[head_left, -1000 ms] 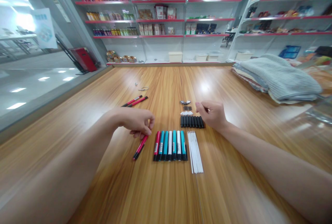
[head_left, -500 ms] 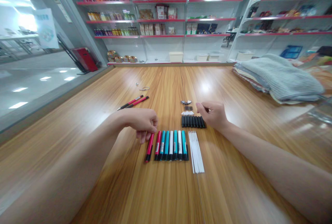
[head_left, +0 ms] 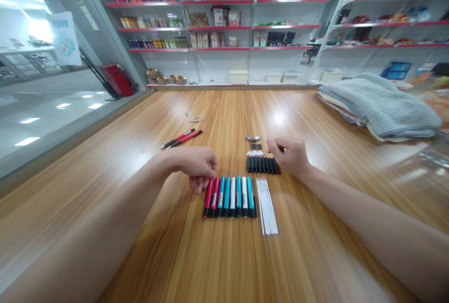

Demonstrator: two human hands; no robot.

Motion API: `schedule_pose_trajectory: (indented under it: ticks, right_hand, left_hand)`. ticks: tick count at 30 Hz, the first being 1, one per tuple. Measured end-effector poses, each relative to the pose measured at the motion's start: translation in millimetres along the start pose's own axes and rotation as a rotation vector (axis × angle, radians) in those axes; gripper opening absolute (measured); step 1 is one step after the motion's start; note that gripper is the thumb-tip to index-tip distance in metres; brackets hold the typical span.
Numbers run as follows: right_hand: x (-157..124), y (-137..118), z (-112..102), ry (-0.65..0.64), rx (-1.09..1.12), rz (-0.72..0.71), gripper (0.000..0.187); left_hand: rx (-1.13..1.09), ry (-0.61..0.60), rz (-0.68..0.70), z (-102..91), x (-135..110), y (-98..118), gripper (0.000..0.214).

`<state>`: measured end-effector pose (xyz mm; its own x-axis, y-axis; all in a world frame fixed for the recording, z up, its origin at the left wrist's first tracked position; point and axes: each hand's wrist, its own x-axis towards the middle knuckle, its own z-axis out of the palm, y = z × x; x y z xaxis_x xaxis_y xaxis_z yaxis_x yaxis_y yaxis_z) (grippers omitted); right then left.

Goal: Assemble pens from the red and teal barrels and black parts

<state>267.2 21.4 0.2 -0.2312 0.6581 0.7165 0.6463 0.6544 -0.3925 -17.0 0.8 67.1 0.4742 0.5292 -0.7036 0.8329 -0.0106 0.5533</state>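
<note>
My left hand (head_left: 201, 167) is closed, its thumb and finger at the top end of a red pen barrel (head_left: 208, 199). This barrel lies at the left end of a row of red, blue and white pen barrels (head_left: 233, 198) with black lower ends. My right hand (head_left: 289, 153) rests on the table in a loose fist, with nothing showing in it. Beside it lie several black rubber grips (head_left: 262, 164). Beyond these are small white tips (head_left: 254, 153), dark springs (head_left: 256, 147) and silver cone tips (head_left: 252, 139). White ink refills (head_left: 267, 207) lie right of the barrels.
Two assembled red and black pens (head_left: 182, 140) lie beyond my left wrist. Farther off are a thin curved strip (head_left: 196, 119) and a tiny shiny piece (head_left: 186, 113). Folded cloths (head_left: 379, 106) are stacked at the right. Stocked shelves (head_left: 217, 27) stand behind the wooden table (head_left: 224, 265).
My left hand has moved right with the red barrel, closing the gap to the row and straightening the barrel alongside it. My right hand has stayed in place.
</note>
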Motion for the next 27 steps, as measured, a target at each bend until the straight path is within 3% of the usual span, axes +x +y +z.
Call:
schedule_pose_trajectory:
  ticks: [9,18,20,24,27]
  right_hand:
    - [1,-1,0,0.008,0.005,-0.019,0.041]
    - [6,20,-5,0.163,-0.137,-0.073,0.042]
    - [8,24,-6,0.199,-0.204,-0.114,0.045]
    - [7,22,-8,0.222,-0.324,-0.175,0.046]
    - [2,21,-13,0.205,-0.351,-0.174,0.045]
  left_hand:
    - [0.008,0.030,0.003,1.5,-2,1,0.018]
    - [0.121,0.249,0.065,2.3,-23,18,0.024]
    - [0.159,0.312,0.156,9.8,-33,30,0.031]
    - [0.246,0.428,0.497,40.2,-64,70,0.044]
    - [0.325,0.395,0.668,70.0,-96,100,0.043]
